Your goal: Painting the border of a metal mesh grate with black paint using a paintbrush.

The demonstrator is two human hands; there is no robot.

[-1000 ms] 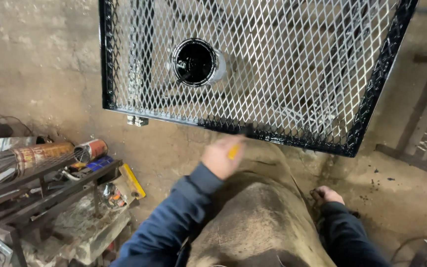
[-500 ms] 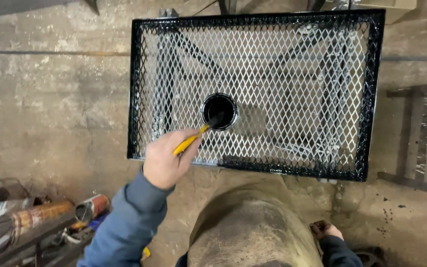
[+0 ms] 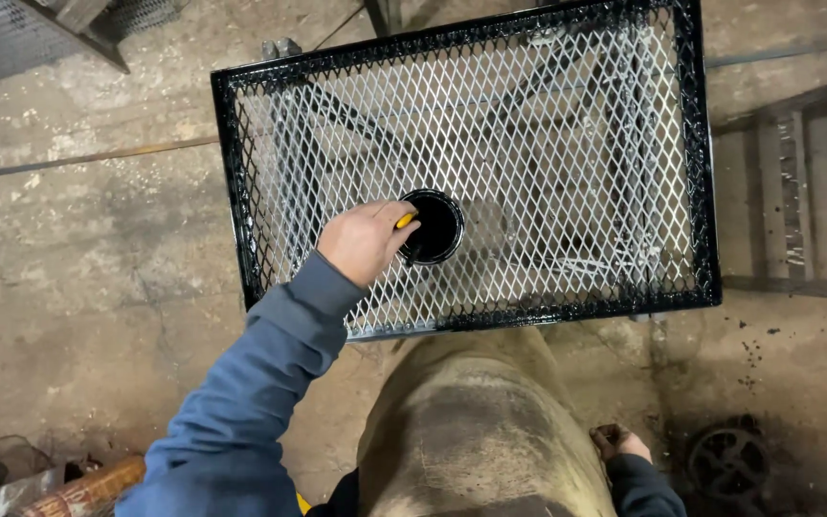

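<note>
Paint can (image 3: 433, 226) is sitting on the mesh rack (image 3: 567, 124), near the middle, and it is full of black paint. We are holding a brush with a yellow handle (image 3: 404, 220) in our left hand (image 3: 366, 239). Our fingers are closing tight around the handle, and the brush tip is dipping into the can. Our right hand (image 3: 619, 443) is hanging low by our leg, well apart from the rack; we cannot tell if it is open or closed, and it looks like it is holding nothing. We are thinking this is the step of loading the brush with paint. The rack frame (image 3: 701, 163) is looking wet and black, but the mesh is looking bare. For the next move, we are needing to lift the brush slowly so it is not dripping.
</note>
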